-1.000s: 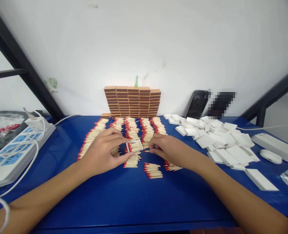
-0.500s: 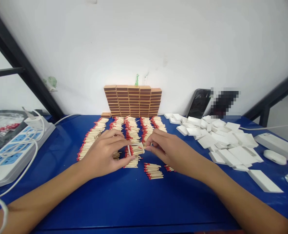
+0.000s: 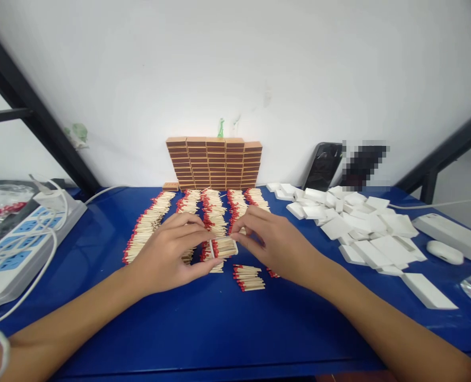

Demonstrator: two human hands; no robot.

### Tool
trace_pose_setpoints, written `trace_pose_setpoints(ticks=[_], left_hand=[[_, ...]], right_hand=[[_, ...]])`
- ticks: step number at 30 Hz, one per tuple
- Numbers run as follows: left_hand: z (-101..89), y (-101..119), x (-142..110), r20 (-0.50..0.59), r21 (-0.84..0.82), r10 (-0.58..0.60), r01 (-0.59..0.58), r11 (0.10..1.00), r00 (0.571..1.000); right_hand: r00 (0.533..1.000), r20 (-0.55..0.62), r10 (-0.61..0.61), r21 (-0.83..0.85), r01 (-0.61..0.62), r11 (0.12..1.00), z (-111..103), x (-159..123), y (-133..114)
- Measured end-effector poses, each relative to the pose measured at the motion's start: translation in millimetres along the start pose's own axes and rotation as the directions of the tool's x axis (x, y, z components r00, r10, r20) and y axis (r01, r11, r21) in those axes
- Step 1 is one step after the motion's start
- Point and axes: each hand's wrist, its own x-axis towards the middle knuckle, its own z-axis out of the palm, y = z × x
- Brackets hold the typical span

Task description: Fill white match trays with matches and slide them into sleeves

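A small white matchbox tray [image 3: 224,247] filled with red-tipped matches is held just above the blue table [image 3: 203,329]. My left hand [image 3: 171,254] pinches its left end between thumb and fingers. My right hand [image 3: 273,244] grips its right end, fingers curled over the top. Rows of loose matches [image 3: 213,209] lie behind the hands. Small bundles of matches [image 3: 249,278] lie in front of the tray.
A stack of brown matchboxes [image 3: 215,164] stands against the wall. Several white empty box sleeves [image 3: 358,228] are heaped at the right. A power strip [image 3: 16,244] with cables lies at the left. A phone [image 3: 325,165] leans on the wall; a white mouse [image 3: 444,252] sits far right.
My right hand left the loose matches on the table and came up to the tray's right end. The tray now sits level between both hands.
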Motion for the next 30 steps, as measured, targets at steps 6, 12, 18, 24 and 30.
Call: trace_pose_setpoints(ticks=[6,12,18,24,30], left_hand=[[-4.3,-9.2,1.9,-0.035,0.038,-0.022,0.023,0.999,0.999],[-4.9,-11.1,3.0,-0.034,0.047,-0.030,0.032,0.998,0.999],[-3.8,-11.0,1.8,-0.032,0.050,-0.035,0.037,0.998,0.999],[-3.7,-9.6,1.7,-0.035,0.050,-0.029,0.031,0.998,0.999],[-3.0,-10.0,1.1,-0.027,0.045,-0.036,0.037,0.998,0.999]], right_hand=[[0.998,0.047,0.039,-0.070,-0.035,0.997,-7.5,1.1,21.6],[0.984,0.179,0.017,-0.021,-0.014,1.000,6.0,2.4,28.8],[0.961,0.263,0.090,-0.061,-0.077,0.995,7.6,3.2,26.0],[0.957,0.267,0.117,-0.050,-0.107,0.993,5.6,3.8,23.4],[0.951,0.288,0.107,-0.068,-0.091,0.993,4.1,0.5,22.5]])
